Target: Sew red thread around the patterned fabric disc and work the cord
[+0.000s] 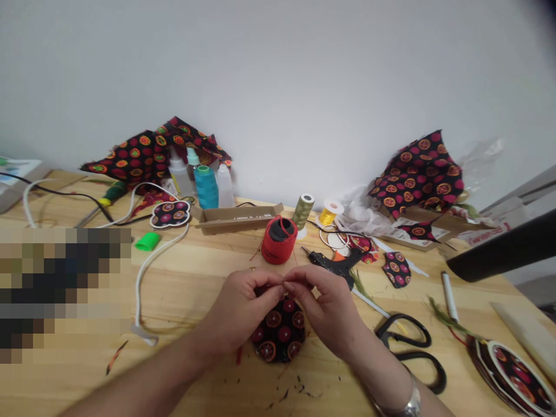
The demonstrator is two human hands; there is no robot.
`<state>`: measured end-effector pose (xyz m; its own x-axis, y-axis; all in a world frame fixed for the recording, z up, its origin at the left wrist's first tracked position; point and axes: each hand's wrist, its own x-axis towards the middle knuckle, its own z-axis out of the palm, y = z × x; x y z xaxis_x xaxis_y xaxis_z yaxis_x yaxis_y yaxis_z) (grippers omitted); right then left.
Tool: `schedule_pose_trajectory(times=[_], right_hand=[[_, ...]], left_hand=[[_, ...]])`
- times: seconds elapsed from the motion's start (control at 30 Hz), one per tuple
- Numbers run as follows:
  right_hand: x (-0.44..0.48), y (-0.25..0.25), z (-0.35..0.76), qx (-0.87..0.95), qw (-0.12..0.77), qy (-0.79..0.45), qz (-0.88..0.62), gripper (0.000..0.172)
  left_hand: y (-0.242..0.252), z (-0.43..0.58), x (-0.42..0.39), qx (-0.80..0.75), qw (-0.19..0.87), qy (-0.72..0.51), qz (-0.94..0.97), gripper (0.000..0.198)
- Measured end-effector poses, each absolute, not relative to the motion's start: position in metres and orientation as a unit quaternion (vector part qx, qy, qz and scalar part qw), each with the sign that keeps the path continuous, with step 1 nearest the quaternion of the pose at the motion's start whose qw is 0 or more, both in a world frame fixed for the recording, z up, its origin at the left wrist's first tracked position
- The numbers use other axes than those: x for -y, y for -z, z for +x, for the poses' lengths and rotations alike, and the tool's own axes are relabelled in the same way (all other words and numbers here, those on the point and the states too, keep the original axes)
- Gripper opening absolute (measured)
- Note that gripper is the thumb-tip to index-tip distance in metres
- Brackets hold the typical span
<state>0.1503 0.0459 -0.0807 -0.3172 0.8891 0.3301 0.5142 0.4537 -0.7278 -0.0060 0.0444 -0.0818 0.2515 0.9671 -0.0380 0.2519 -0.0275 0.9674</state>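
One dark patterned piece sits just below the pinched fingertips, over the table; whether it rests flat or is partly lifted, I cannot tell. It looks light, and its faintly shiny face may be slightly slippery. The rounded, even outline suggests cloth over a stiffer backing, hard to break but easy to crease or fray, so the rim on either side seems the best place to take hold.

The left hand and right hand meet at its top edge, thumb and forefinger of each closed in a narrow pinch, tips touching or nearly so. What they grip is too small to make out, perhaps a fine thread. A red spool stands just beyond them, and black-handled scissors lie beside the right forearm.
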Motion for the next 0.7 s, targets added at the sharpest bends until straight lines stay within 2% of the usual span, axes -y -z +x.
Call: schedule_pose_trajectory(times=[0.37,0.5,0.7], right_hand=[[-0.0479,0.0834,0.1506,0.823,0.28,-0.175,-0.462,0.013],[-0.0478,0.0821,0.1487,0.821,0.325,-0.169,-0.438,0.013],[-0.0474,0.0795,0.1482,0.791,0.401,-0.228,-0.403,0.018]], left_hand=[[0.0849,-0.0056,-0.043,-0.494,0.487,-0.354,0.627,0.02],[0.0829,-0.005,-0.0428,-0.503,0.479,-0.346,0.631,0.019],[0.081,-0.0052,-0.0446,-0.515,0.488,-0.355,0.609,0.019]])
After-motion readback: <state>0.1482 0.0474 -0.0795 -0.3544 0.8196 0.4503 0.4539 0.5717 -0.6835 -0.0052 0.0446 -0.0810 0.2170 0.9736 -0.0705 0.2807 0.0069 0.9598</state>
